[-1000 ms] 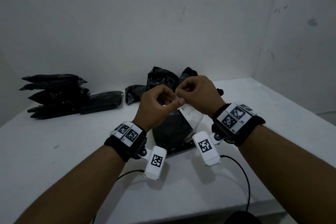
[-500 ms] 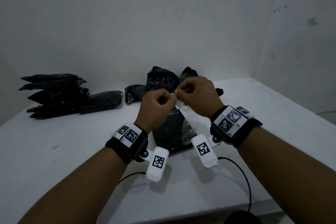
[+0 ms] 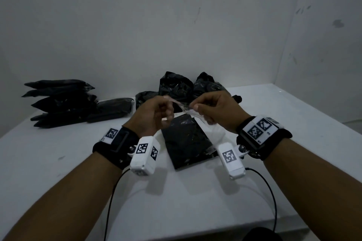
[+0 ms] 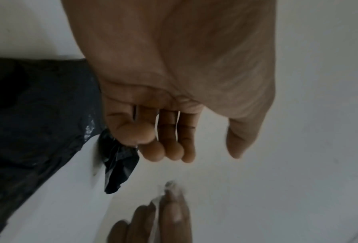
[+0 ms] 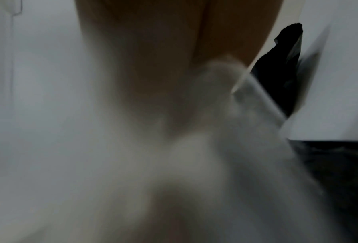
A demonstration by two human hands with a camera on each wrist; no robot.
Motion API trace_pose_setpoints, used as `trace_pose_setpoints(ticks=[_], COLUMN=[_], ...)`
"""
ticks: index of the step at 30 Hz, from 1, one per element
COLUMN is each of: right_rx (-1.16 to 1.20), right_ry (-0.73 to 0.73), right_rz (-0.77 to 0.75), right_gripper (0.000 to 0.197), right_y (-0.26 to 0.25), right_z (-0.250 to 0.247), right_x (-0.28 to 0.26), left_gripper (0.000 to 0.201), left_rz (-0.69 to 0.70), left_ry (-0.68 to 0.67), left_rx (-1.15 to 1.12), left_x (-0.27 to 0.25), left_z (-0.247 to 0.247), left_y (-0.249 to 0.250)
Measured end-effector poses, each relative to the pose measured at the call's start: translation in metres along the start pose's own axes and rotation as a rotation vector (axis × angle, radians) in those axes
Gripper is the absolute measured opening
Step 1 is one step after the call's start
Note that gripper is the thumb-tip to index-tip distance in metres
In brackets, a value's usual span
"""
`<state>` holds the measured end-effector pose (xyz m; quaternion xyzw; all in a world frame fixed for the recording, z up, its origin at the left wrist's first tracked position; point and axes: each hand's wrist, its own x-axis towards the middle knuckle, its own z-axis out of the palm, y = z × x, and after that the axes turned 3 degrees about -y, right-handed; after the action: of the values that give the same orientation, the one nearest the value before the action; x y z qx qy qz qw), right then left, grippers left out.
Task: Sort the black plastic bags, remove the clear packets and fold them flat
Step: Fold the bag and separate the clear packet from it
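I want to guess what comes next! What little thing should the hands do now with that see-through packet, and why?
Probably bring the left hand back to pinch the clear packet. Only the right hand grips it, crumpled, above the flat black bag, while the left hand's fingers look loose. Folding it flat likely needs both hands.

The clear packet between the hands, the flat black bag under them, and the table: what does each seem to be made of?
Clear packet: thin transparent plastic film, apparently; the table shows through it, it crumples and catches glints.
Flat black bag: thin black plastic, slightly glossy, with fine wrinkles and small highlights.
Table: smooth matte white surface, probably laminate or painted board; the pictures leave it open.
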<state>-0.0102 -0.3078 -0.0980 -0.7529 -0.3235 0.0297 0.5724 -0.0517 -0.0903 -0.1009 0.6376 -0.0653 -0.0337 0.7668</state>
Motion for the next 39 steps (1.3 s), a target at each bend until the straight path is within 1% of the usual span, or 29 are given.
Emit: trace_pose_setpoints(ticks=[1, 3, 5, 7, 9, 12, 13, 14, 17, 18, 19, 21, 22, 23, 28, 30, 32, 34, 36, 37, 38, 39], right_rx=[0.013, -0.024, -0.112, -0.173, -0.213, -0.255, -0.259, -0.256, -0.250, -0.253, -0.258, -0.272, -0.279, -0.281, -0.287, -0.253, -0.201, -0.154, -0.108, -0.073, -0.022, 0.038], right_ry=[0.016, 0.048, 0.067, 0.085, 0.111, 0.133, 0.143, 0.153, 0.157, 0.162, 0.170, 0.195, 0.206, 0.215, 0.236, 0.205, 0.133, 0.064, 0.024, 0.014, 0.024, 0.047], right_rz=[0.000, -0.027, -0.070, -0.103, -0.128, -0.145, -0.142, -0.137, -0.124, -0.125, -0.127, -0.133, -0.135, -0.138, -0.156, -0.152, -0.169, -0.180, -0.171, -0.153, -0.123, -0.094], right_gripper=[0.011, 0.012, 0.012, 0.013, 0.015, 0.018, 0.019, 0.019, 0.016, 0.015, 0.014, 0.013, 0.013, 0.013, 0.012, 0.011, 0.011, 0.018, 0.035, 0.043, 0.047, 0.046], right_y=[0.000, -0.001, -0.003, -0.003, -0.003, -0.001, 0.000, 0.000, 0.002, 0.002, 0.003, 0.003, 0.003, 0.003, 0.005, 0.004, 0.003, 0.002, 0.001, 0.000, -0.002, -0.005], right_z=[0.002, 0.005, 0.007, 0.008, 0.008, 0.009, 0.010, 0.010, 0.013, 0.014, 0.014, 0.015, 0.015, 0.015, 0.015, 0.015, 0.014, 0.011, 0.006, 0.004, 0.001, -0.003], right_x=[0.000, 0.001, 0.001, 0.001, 0.002, 0.003, 0.004, 0.004, 0.003, 0.004, 0.004, 0.004, 0.004, 0.004, 0.005, 0.004, 0.000, -0.002, -0.003, -0.003, -0.002, -0.002], left_gripper=[0.032, 0.039, 0.038, 0.037, 0.037, 0.027, 0.023, 0.019, 0.014, 0.017, 0.027, 0.050, 0.056, 0.057, 0.042, 0.038, 0.034, 0.034, 0.034, 0.035, 0.035, 0.035], left_rz=[-0.024, -0.005, 0.058, 0.135, 0.209, 0.282, 0.291, 0.297, 0.305, 0.318, 0.339, 0.377, 0.387, 0.390, 0.394, 0.404, 0.423, 0.433, 0.438, 0.439, 0.443, 0.450], left_ry=[-0.006, -0.030, -0.040, -0.013, 0.066, 0.289, 0.330, 0.338, 0.260, 0.230, 0.219, 0.213, 0.219, 0.230, 0.292, 0.291, 0.303, 0.310, 0.296, 0.293, 0.293, 0.294], left_rx=[-0.006, 0.032, 0.109, 0.225, 0.278, 0.266, 0.245, 0.207, 0.072, 0.049, 0.062, 0.155, 0.194, 0.224, 0.297, 0.302, 0.298, 0.272, 0.269, 0.282, 0.296, 0.306], left_x=[-0.001, -0.002, -0.002, -0.002, -0.002, -0.001, -0.001, -0.002, -0.004, -0.006, -0.006, -0.005, -0.005, -0.004, 0.000, 0.000, 0.000, 0.000, 0.001, 0.001, 0.001, 0.001], left_z=[0.003, 0.008, 0.010, 0.013, 0.017, 0.023, 0.024, 0.025, 0.030, 0.031, 0.032, 0.032, 0.032, 0.032, 0.032, 0.032, 0.031, 0.030, 0.030, 0.029, 0.029, 0.028], left_y=[-0.002, -0.009, -0.014, -0.016, -0.016, -0.018, -0.018, -0.018, -0.017, -0.016, -0.016, -0.018, -0.019, -0.020, -0.023, -0.025, -0.024, -0.022, -0.021, -0.020, -0.019, -0.018])
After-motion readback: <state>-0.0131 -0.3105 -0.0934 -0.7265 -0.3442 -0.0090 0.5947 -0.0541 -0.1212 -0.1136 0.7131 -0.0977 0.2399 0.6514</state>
